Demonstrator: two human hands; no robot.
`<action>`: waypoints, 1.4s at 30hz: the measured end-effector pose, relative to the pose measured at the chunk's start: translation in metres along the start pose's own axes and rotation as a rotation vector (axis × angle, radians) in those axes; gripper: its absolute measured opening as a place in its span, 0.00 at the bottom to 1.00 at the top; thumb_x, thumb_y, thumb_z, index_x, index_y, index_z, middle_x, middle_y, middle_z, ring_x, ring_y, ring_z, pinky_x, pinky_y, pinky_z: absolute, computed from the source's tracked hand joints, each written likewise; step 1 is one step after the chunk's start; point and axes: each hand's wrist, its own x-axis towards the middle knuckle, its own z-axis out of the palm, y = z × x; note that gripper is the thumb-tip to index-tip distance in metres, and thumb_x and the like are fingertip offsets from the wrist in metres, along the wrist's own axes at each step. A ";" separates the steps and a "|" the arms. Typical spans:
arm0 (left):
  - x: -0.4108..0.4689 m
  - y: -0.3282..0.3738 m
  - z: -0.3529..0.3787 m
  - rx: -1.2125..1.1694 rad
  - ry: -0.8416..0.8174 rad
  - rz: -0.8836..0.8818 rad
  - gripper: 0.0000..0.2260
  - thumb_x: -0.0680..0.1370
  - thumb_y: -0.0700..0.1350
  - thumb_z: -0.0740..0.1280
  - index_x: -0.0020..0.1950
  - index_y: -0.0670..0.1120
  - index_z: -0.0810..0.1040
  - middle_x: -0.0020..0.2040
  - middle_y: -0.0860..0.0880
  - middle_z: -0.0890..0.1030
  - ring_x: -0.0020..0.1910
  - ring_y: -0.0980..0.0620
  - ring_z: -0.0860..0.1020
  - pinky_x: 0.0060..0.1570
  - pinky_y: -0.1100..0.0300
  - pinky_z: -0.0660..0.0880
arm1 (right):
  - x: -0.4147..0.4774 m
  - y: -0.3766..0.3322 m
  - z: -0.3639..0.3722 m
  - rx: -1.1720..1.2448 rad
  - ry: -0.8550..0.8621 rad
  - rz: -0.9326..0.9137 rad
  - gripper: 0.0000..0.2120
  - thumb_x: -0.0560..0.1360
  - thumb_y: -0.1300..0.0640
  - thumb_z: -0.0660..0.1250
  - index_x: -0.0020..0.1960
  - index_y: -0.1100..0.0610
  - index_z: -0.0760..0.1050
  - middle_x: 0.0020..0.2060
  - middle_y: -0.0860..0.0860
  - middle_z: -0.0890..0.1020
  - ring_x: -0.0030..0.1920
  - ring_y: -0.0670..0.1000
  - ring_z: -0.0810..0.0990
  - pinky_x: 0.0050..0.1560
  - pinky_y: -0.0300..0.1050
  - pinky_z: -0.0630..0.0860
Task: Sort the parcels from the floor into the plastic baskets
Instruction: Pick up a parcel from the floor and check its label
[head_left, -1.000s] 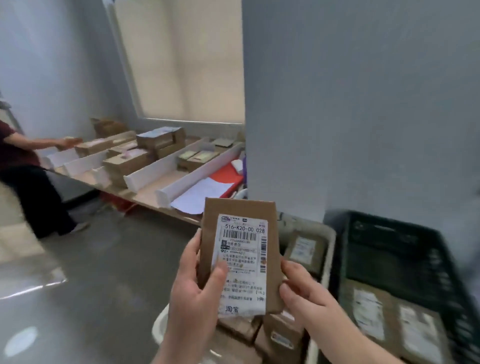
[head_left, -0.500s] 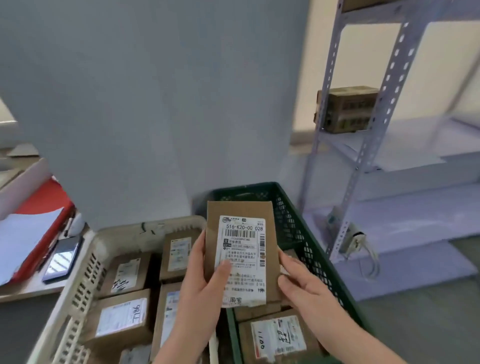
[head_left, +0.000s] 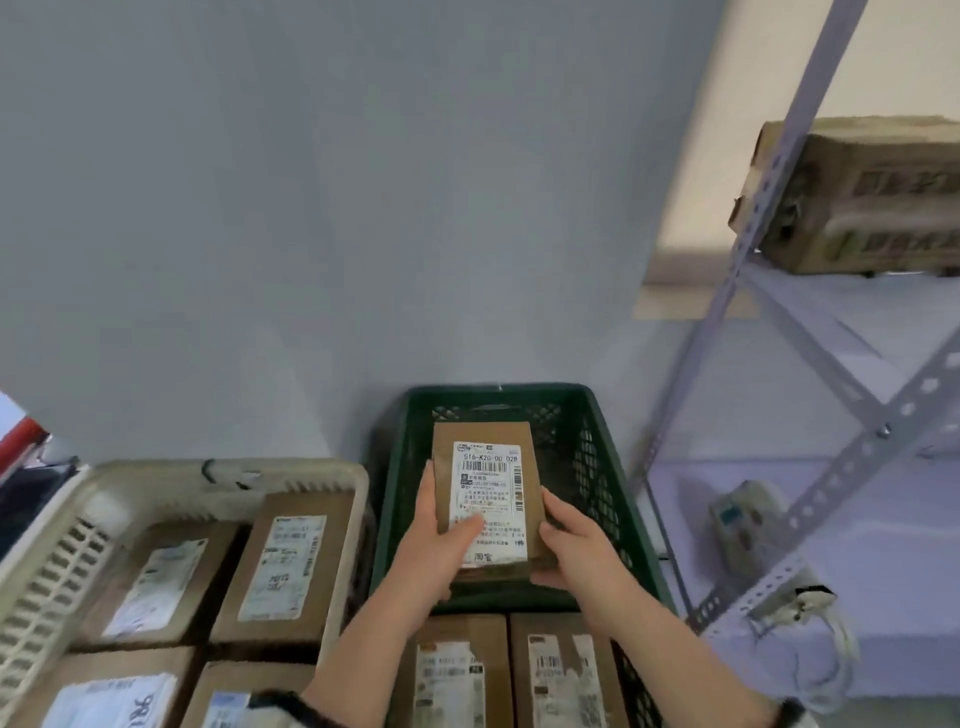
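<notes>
**Here, a labelled parcel is held in both hands over the green basket**

Just below the middle of the frame, a flat brown parcel (head_left: 485, 431) is held upright-facing, its white label (head_left: 493, 467) turned towards the camera. The left hand (head_left: 434, 556) takes its left edge, with the thumb (head_left: 465, 527) laid across the lower part of the label and the fingers hidden behind. The right hand (head_left: 576, 551) curls round the right edge and the lower right corner. Both hands have a closed grip, clamped on the parcel.

The parcel sits in front of the open far half of a dark green basket (head_left: 597, 447). Whether it touches the basket's bottom cannot be told. In the near half of that basket, at the lower centre of the frame, two boxed parcels (head_left: 457, 670) lie flat side by side, labels up.

Just to the left, touching or nearly touching the green one, stands a cream basket (head_left: 218, 475). It holds several more brown boxes (head_left: 291, 561) lying flat.

A grey wall (head_left: 363, 208) fills the upper left and centre. At the right edge stands a grey metal rack (head_left: 769, 218), with a worn cardboard box (head_left: 857, 197) on its upper shelf.
</notes>
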 end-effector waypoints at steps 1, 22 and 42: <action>0.022 -0.006 0.002 0.005 0.007 -0.021 0.36 0.78 0.48 0.65 0.71 0.71 0.43 0.60 0.60 0.74 0.53 0.57 0.76 0.45 0.57 0.76 | 0.024 0.006 0.001 -0.005 0.006 0.028 0.19 0.82 0.61 0.53 0.62 0.39 0.70 0.44 0.38 0.83 0.47 0.42 0.81 0.42 0.40 0.80; 0.169 -0.109 0.035 -0.299 0.621 -0.330 0.32 0.72 0.44 0.73 0.73 0.48 0.64 0.68 0.44 0.72 0.67 0.42 0.70 0.65 0.44 0.66 | 0.210 0.084 0.028 -0.291 0.292 0.008 0.14 0.78 0.65 0.59 0.61 0.55 0.76 0.37 0.40 0.76 0.40 0.41 0.76 0.40 0.31 0.73; 0.184 -0.128 0.037 -0.867 0.683 -0.452 0.09 0.74 0.48 0.71 0.48 0.44 0.76 0.53 0.41 0.81 0.52 0.44 0.80 0.34 0.60 0.75 | 0.215 0.100 0.059 -0.121 0.436 -0.037 0.14 0.77 0.59 0.64 0.62 0.59 0.75 0.54 0.54 0.81 0.55 0.52 0.79 0.58 0.53 0.77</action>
